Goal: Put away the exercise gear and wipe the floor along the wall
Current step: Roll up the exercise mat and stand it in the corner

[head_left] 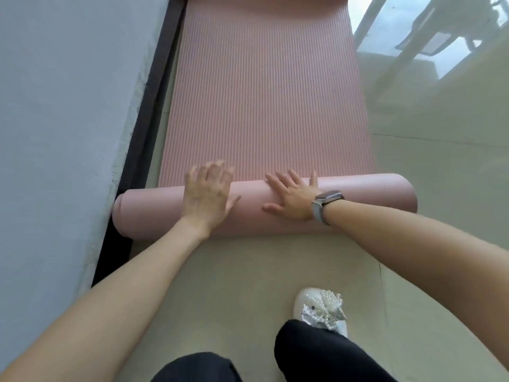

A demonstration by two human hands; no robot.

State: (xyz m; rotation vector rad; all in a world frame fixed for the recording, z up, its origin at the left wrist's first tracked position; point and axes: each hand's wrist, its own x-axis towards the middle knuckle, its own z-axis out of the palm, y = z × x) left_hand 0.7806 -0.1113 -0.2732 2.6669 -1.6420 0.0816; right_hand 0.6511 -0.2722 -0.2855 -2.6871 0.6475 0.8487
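A pink ribbed exercise mat (264, 92) lies flat on the floor along the wall, stretching away from me. Its near end is wound into a thick roll (366, 194) lying crosswise. My left hand (206, 197) rests palm-down on the left half of the roll, fingers spread. My right hand (292, 197), with a grey watch on the wrist, presses flat on the roll's middle, fingers apart. Neither hand grips around the roll. The roll's left end touches the wall's dark skirting.
A grey wall (63, 119) with a dark skirting strip (154, 100) runs along the left. Glossy beige floor tiles (440, 161) spread to the right, reflecting a window and furniture. My knees in black trousers and a white pearl-decorated slipper (319, 307) are close behind the roll.
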